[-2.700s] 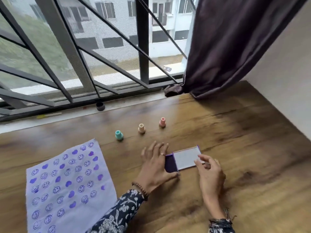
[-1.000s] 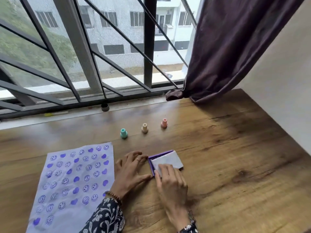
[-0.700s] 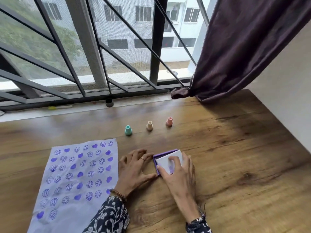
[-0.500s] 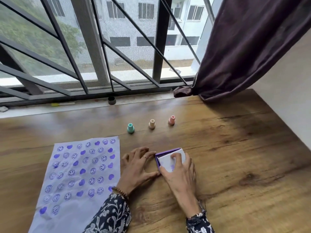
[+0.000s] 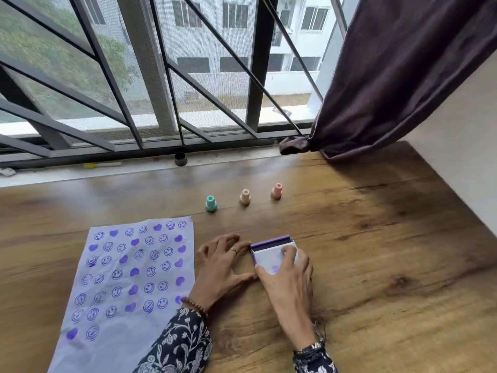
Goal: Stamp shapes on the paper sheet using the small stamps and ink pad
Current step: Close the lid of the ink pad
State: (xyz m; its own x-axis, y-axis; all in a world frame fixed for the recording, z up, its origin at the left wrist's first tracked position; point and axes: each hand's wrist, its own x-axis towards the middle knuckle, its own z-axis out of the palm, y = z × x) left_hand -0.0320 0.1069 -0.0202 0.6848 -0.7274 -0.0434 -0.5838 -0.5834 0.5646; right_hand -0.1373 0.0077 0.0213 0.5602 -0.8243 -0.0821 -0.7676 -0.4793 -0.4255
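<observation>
Fingers (image 5: pixel 289 254) of my right hand (image 5: pixel 289 281) lie flat and loosely spread on the white lid of the ink pad (image 5: pixel 269 255), pressing down on it rather than gripping, with a thin dark strip of the pad showing at the far edge under the purple rim. My left hand (image 5: pixel 219 267) is open too, palm down on the wooden table (image 5: pixel 376 265), thumb and fingertips touching the left side of the ink pad, holding nothing. Just left of that hand sits the paper sheet (image 5: pixel 126 278), flat on the table, covered in rows of purple smiley faces and hearts; my left sleeve (image 5: pixel 177 343) overlaps its lower right corner. Further back toward the window, three small stamps stand upright in a row, apart from each other: a teal stamp (image 5: pixel 211 203), a beige stamp (image 5: pixel 245 197) and a pink stamp (image 5: pixel 276 191). A dark curtain (image 5: pixel 403 76) hangs at the right, its end resting on the table's back edge.
</observation>
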